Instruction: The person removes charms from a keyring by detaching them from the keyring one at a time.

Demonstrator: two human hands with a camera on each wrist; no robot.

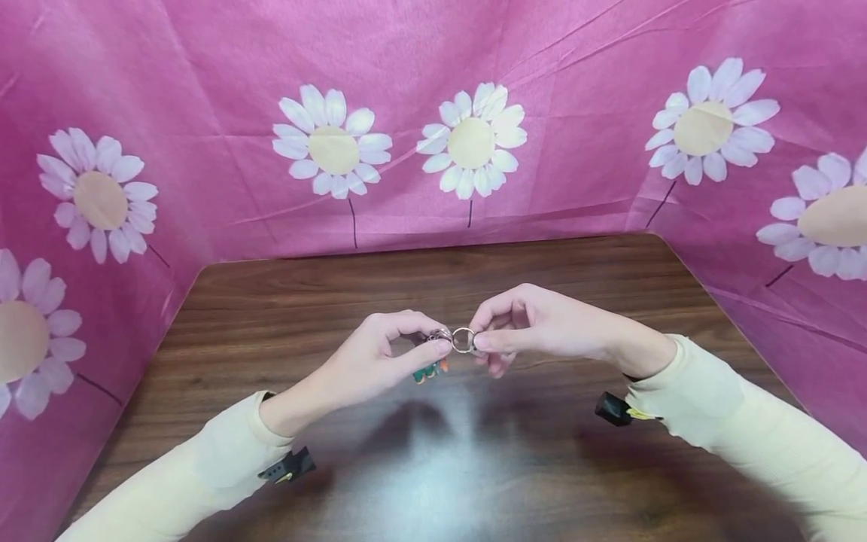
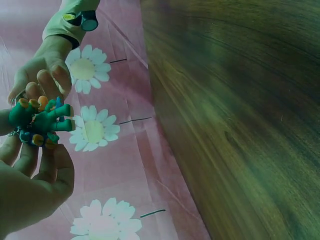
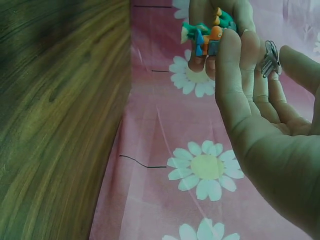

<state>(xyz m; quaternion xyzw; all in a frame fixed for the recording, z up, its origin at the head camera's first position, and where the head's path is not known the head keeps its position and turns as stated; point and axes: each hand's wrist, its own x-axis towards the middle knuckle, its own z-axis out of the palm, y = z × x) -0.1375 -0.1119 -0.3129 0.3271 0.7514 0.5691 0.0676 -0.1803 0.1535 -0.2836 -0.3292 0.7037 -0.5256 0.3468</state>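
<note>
Over the table, my two hands meet at a keychain. My left hand (image 1: 375, 350) pinches its metal links (image 1: 442, 333) between thumb and forefinger. Below those fingers dangles a small green figurine (image 2: 46, 121) with orange and blue parts, partly hidden by the fingers in the head view. With thumb and fingertips my right hand (image 1: 542, 325) pinches the far side of a round metal key ring (image 1: 463, 329). In the right wrist view a bundle of shiny metal loops (image 3: 270, 60) shows by the right thumb tip, and the figurine appears behind the fingers.
A brown wood-grain table (image 1: 284, 301) spreads beneath both hands. Pink cloth (image 1: 406, 45) printed with white daisies surrounds its back and sides. Small black wrist cameras sit under the left cuff (image 1: 287, 465) and right cuff (image 1: 612, 409).
</note>
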